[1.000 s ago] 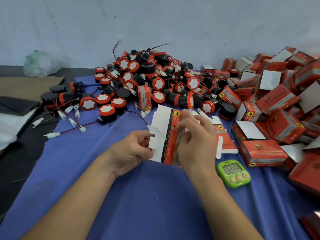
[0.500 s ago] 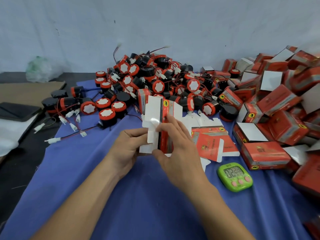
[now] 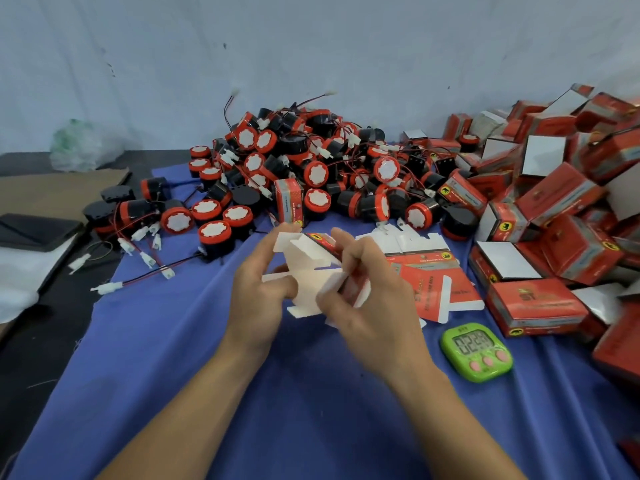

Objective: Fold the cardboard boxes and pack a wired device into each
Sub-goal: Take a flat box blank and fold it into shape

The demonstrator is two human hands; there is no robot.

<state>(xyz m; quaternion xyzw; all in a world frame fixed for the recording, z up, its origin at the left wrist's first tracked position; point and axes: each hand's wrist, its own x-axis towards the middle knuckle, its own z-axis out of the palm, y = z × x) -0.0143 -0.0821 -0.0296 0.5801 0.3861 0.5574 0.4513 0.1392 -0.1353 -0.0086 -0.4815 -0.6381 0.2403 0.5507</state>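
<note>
A red-and-white cardboard box blank (image 3: 311, 268) is held above the blue cloth, partly opened, its white inside facing me. My left hand (image 3: 258, 296) grips its left flaps. My right hand (image 3: 372, 299) pinches its right side, fingers curled over the red panel. Behind them lies a big heap of round black-and-red wired devices (image 3: 311, 168) with white connectors. Flat box blanks (image 3: 429, 271) lie just right of my hands. One folded box (image 3: 289, 202) stands upright at the front of the heap.
A pile of folded red boxes (image 3: 554, 209) fills the right side. A green timer (image 3: 476, 351) lies right of my right wrist. Blue cloth (image 3: 242, 393) covers the table. Brown cardboard (image 3: 52, 192), a dark tablet (image 3: 31, 230) and a plastic bag (image 3: 79, 147) sit at the left.
The blank was flat and upright between my hands; now it is tilted and spread open into a sleeve. Both hands have shifted their hold on it.
</note>
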